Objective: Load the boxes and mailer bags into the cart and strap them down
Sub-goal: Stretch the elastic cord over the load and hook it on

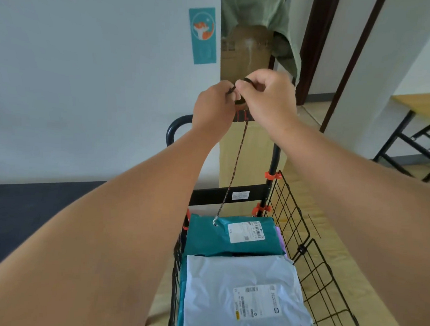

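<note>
Done loading by the look of it; now strapping. Holding both hands high over the cart (206,199) handle, close together: pinching the cord (234,164) with left hand (213,107), clamping a black loop of it with right hand (268,98). Probably sorting out the loop up there, clear of the load, to let the rest hang free. Hanging slack from the hands, well below them, with hook (215,222) at far edge of teal bag (212,238); not caught on anything visible. Stacked under the forearms: 2 bags on top, teal far, pale bag (226,289) near. No boxes seen inside the cart.
</note>
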A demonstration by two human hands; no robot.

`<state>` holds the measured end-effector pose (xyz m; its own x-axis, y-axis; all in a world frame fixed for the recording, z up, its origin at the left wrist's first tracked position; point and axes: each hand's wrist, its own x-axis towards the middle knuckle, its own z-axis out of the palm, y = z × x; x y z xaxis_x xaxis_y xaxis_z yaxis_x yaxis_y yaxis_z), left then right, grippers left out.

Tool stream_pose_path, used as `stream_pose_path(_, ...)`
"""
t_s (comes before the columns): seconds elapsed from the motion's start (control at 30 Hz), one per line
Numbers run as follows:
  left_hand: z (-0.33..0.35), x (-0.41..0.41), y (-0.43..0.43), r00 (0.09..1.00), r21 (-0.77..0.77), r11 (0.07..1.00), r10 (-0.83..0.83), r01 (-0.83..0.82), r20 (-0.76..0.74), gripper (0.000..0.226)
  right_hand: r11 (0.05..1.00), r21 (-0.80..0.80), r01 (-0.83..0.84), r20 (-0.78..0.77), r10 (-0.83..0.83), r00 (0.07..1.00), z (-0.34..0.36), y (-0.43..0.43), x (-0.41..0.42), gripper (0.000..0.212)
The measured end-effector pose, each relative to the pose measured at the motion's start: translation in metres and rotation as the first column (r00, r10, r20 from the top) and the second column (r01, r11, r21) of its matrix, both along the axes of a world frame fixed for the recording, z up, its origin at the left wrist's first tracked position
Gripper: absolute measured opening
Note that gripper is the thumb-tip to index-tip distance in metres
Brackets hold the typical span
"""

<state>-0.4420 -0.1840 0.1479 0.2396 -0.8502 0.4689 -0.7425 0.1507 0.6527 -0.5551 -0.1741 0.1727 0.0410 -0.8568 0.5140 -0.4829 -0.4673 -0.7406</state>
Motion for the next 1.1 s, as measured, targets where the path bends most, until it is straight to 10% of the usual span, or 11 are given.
stream_pose_path(0.27, -0.01, 0.003, -0.015, 0.985, 0.238, 0.971, 0.025, 0.017, -0.169, 0.021, 0.991, 0.131, -0.026, -0.019, 0.029, 0.999, -0.016, 0.009, -0.005, 0.013)
stream_pose_path(0.47, -0.019, 0.007, -0.051, 0.604, 0.255, 0.95, 0.099, 0.178, -0.791, 0.031, 0.961, 0.269, -0.066, 0.087, 0.044, 0.995, -0.032, -0.02, -0.016, 0.028)
stream_pose_path(1.1, 0.006, -0.02, -0.167, 0.901, 0.152, 0.981, -0.043, 0.12, -0.431, 0.062, 0.874, 0.484, -0.027, 0.079, -0.013, 0.997, -0.089, -0.133, -0.041, 0.033)
